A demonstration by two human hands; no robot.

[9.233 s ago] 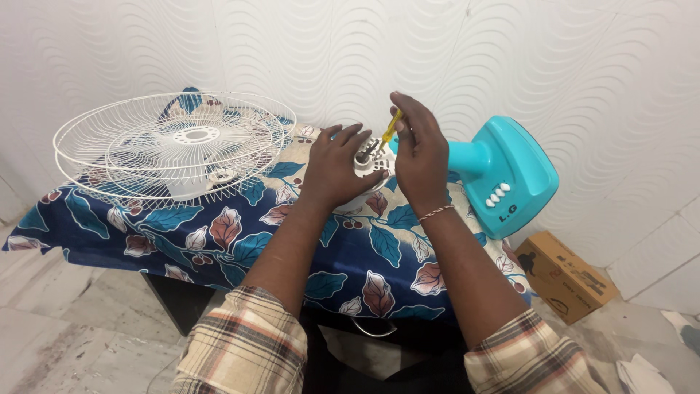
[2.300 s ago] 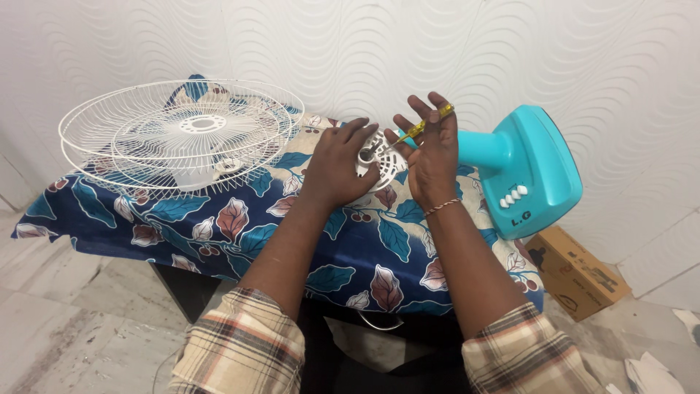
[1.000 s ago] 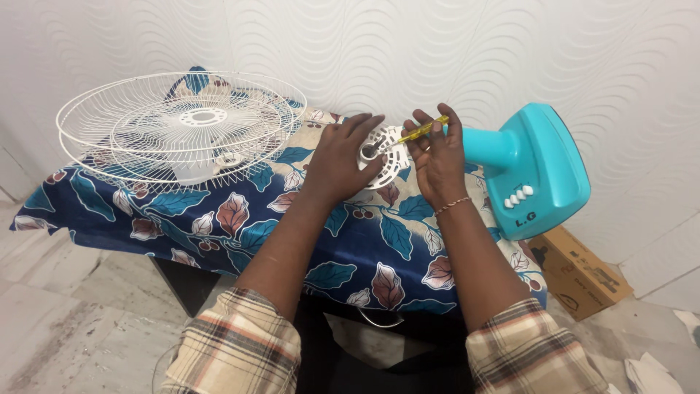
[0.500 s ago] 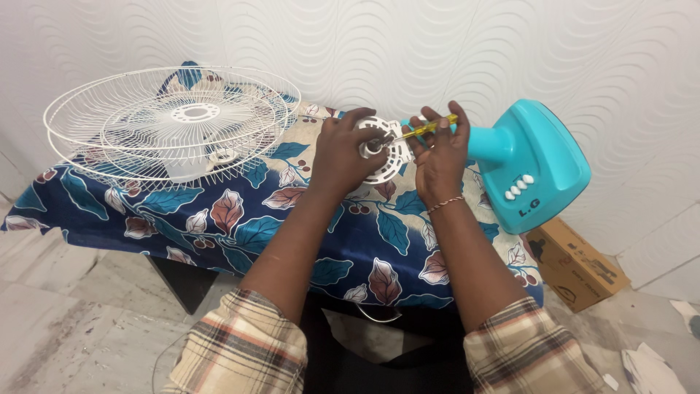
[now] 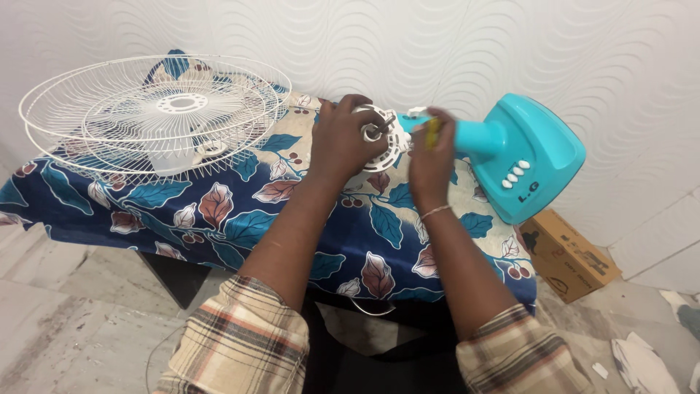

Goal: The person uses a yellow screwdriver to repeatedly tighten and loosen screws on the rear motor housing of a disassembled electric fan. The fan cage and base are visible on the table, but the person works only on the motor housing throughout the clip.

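Note:
A turquoise fan body (image 5: 510, 149) lies on its side on a table under a blue leaf-print cloth (image 5: 240, 219). Its white motor housing (image 5: 390, 138) points left with the shaft showing. My left hand (image 5: 339, 142) grips that housing from the left. My right hand (image 5: 432, 157) is closed on a yellow-handled screwdriver (image 5: 434, 131), held against the housing's right side by the fan's neck. Two white wire fan guards (image 5: 157, 113) lie stacked at the table's left end.
A brown cardboard box (image 5: 565, 255) stands on the floor to the right of the table. A white textured wall runs close behind the table. Pale scraps lie on the floor at bottom right.
My right hand has turned from palm-up to knuckles-up and dropped lower against the motor housing, so less of the screwdriver shows. The left hand stays on the housing.

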